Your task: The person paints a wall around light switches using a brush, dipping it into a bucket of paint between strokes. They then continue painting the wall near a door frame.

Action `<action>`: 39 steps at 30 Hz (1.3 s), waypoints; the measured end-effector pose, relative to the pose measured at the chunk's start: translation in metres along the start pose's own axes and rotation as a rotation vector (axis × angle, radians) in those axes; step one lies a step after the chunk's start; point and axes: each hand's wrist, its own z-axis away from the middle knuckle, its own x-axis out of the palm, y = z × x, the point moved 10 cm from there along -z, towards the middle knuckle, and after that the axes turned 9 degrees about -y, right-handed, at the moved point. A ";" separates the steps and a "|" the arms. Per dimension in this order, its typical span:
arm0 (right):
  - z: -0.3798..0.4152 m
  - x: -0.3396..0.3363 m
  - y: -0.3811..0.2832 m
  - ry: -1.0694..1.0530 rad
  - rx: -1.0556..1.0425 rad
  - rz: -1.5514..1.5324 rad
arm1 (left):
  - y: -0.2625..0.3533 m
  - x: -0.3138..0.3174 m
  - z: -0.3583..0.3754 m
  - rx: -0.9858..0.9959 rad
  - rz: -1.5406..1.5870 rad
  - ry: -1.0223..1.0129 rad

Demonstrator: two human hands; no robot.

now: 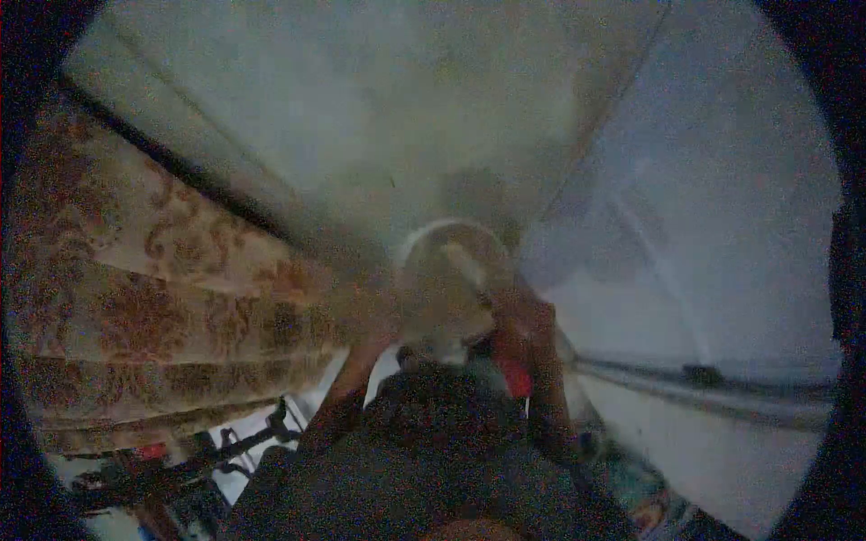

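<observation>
A round, pale-rimmed object (pixel 451 275), blurred and dim, is in the middle of the view, between my two hands. My left hand (pixel 383 320) is at its lower left edge; the fingers are smeared and hard to separate from the background. At its right edge, my right hand (pixel 528 316) looks closed against the rim. Something red (pixel 512 365) shows beside my right wrist. What the round object is cannot be made out.
Patterned brown and cream fabric (pixel 171 298) hangs on the left. A dark bar-like object (pixel 207 460) lies at the lower left among cluttered items. On the right is a pale wall-like surface (pixel 722 225) with a dark rail (pixel 767 388) below.
</observation>
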 end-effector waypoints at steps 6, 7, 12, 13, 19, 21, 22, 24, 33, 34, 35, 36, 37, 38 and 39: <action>0.018 -0.048 -0.054 0.238 -0.268 0.096 | -0.003 0.005 0.007 -0.120 0.243 -0.224; 0.022 -0.058 -0.065 0.248 -0.276 0.103 | -0.003 0.000 0.004 -0.081 0.399 -0.162; 0.012 -0.117 -0.112 0.629 -0.350 0.070 | 0.024 -0.007 0.012 -0.093 0.206 -0.270; 0.007 -0.128 -0.121 0.664 -0.591 -0.224 | 0.026 -0.002 0.016 -0.153 0.155 -0.371; -0.031 -0.155 -0.132 0.713 -0.871 -0.262 | 0.030 0.015 -0.007 0.253 -0.195 0.108; -0.027 -0.151 -0.126 0.719 -0.911 -0.256 | 0.043 -0.003 0.009 0.196 0.141 -0.036; -0.029 -0.144 -0.119 0.651 -0.818 -0.178 | 0.045 0.000 0.014 0.135 0.474 -0.187; -0.031 -0.144 -0.115 0.582 -0.724 -0.098 | 0.028 0.010 0.006 0.071 0.344 -0.203; -0.005 -0.197 -0.135 0.734 -0.935 -0.378 | 0.024 0.027 -0.001 0.098 -0.095 -0.056; -0.007 -0.186 -0.129 0.714 -0.951 -0.342 | 0.010 0.035 -0.002 -0.004 0.155 -0.132; -0.007 -0.179 -0.128 0.697 -0.966 -0.309 | 0.024 0.018 0.004 -0.001 0.152 -0.130; -0.002 -0.176 -0.122 0.702 -0.969 -0.308 | 0.050 -0.004 0.016 -0.033 -0.011 -0.130; -0.016 -0.161 -0.118 0.620 -0.737 -0.019 | 0.063 -0.016 0.022 -0.066 -0.170 -0.130; -0.031 -0.150 -0.108 0.525 -0.493 0.259 | 0.058 -0.012 0.020 -0.063 -0.168 -0.130; -0.029 -0.154 -0.110 0.525 -0.493 0.260 | 0.047 -0.013 0.018 -0.055 -0.019 -0.048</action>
